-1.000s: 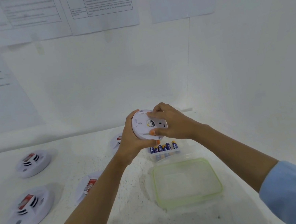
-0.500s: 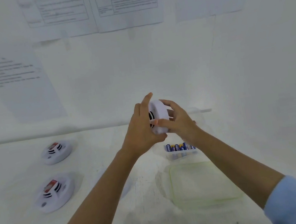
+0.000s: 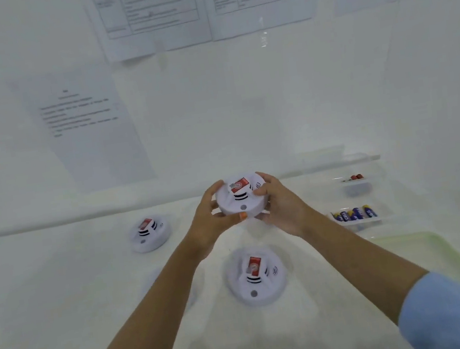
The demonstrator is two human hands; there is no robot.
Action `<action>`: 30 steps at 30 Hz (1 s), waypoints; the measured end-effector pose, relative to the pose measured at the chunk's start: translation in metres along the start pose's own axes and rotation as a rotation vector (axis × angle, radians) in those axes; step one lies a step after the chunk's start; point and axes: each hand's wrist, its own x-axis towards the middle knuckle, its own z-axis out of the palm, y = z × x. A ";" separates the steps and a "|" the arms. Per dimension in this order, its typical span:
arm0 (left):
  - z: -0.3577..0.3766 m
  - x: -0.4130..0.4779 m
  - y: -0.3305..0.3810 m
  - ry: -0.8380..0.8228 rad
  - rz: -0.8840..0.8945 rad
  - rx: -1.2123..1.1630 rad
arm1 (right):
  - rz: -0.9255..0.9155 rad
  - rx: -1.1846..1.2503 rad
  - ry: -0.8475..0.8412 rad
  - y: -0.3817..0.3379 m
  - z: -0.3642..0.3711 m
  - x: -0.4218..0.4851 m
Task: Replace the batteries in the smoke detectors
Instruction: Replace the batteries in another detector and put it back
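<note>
- White tabletop (image 3: 61, 289) below a white wall with printed sheets (image 3: 154, 12) forms the work area.
- Held smoke detector (image 3: 241, 199): raised above the table, face up, red label on top, apart from the other units.
- Left hand (image 3: 211, 225): fingers curled round the left rim, thumb clamped on the near edge.
- Right hand (image 3: 281, 205): fingers curled round the right rim, clamped on the housing.
- Near detector (image 3: 256, 278) and far detector (image 3: 149, 234) lie face up on the table.
- Blue batteries (image 3: 354, 214) sit in a clear box (image 3: 390, 214) to the right, with reddish cells (image 3: 354, 177) behind them and a green lid (image 3: 423, 259) nearer.
- The battery cover is presumably on the underside, which is hidden. Whether this unit has been serviced cannot be told.
- Procedure: support the unit by its rim with both hands and turn it only over the table.
- Avoid pressing the small button on the front face.
- Set each unit down well apart from the others, or serviced and unserviced units may get mixed.
</note>
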 end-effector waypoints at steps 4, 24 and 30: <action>-0.041 0.005 -0.015 -0.045 -0.006 -0.018 | 0.018 -0.290 0.056 0.024 0.022 0.008; -0.089 0.037 -0.060 -0.144 -0.118 0.023 | -0.112 -0.719 0.134 0.061 0.054 0.048; -0.090 0.041 -0.060 -0.140 -0.135 0.015 | -0.106 -0.687 0.065 0.060 0.055 0.052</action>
